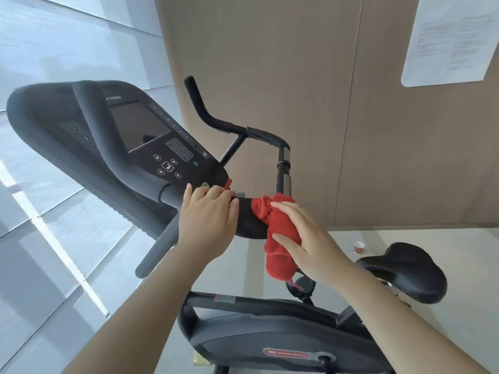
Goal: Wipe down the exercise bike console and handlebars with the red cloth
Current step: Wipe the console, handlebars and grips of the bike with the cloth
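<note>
The exercise bike's black console (140, 130), with a dark screen and keypad, tilts at the upper left. Black handlebars (216, 122) curve around it and rise at the centre. My left hand (208, 220) grips the bar section just below the console's lower edge. My right hand (305, 238) holds the bunched red cloth (278, 238) wrapped around the black bar (247, 220) right of my left hand. Part of the cloth hangs below the bar.
The bike's saddle (405, 271) sits at the right, its dark frame and flywheel cover (270, 333) below my arms. A small paper cup (359, 247) stands on the floor. A brown panel wall with a white notice (453, 36) is behind; windows lie at the left.
</note>
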Demonstrator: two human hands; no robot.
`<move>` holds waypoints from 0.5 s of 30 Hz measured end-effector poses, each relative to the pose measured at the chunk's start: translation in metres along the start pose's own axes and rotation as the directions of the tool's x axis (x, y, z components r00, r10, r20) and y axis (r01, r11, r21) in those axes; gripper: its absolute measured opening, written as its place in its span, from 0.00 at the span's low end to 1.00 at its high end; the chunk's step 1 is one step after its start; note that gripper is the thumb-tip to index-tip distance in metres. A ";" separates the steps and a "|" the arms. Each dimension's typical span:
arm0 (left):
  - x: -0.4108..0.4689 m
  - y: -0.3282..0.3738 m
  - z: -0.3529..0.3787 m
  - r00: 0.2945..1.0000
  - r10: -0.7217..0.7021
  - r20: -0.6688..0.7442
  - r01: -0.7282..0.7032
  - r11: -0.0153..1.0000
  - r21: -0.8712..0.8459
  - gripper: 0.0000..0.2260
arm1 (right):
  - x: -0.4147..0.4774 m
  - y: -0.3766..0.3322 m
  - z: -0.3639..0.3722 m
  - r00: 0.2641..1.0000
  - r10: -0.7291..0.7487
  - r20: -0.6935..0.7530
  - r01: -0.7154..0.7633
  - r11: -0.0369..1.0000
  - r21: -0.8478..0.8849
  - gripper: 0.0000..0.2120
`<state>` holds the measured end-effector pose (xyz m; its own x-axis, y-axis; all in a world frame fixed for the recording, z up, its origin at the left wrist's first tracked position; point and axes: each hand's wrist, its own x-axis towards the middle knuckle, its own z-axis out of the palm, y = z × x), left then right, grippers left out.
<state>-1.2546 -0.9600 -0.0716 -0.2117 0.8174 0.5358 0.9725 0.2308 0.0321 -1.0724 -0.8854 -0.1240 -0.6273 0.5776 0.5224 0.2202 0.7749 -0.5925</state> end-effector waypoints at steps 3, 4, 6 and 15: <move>0.001 -0.006 -0.002 0.998 0.057 0.042 -0.057 0.998 0.005 0.18 | -0.007 -0.006 0.012 0.977 0.106 -0.186 -0.096 0.993 0.066 0.22; 0.002 -0.008 -0.003 0.996 0.077 0.051 -0.077 0.997 0.003 0.19 | -0.007 -0.007 0.015 0.961 0.155 -0.228 -0.139 0.987 0.084 0.22; 0.003 -0.011 -0.004 0.992 0.111 0.057 -0.110 0.994 -0.007 0.19 | -0.007 -0.011 0.021 0.936 0.247 -0.250 -0.223 0.967 0.120 0.22; 0.002 -0.008 -0.002 0.990 0.130 0.054 -0.131 0.991 0.020 0.21 | -0.020 -0.036 0.053 0.899 0.267 -0.346 -0.230 0.962 0.146 0.23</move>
<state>-1.2627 -0.9610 -0.0691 -0.0884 0.8678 0.4890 0.9898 0.1318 -0.0550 -1.1070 -0.9381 -0.1457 -0.2468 0.8154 0.5236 0.2471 0.5754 -0.7796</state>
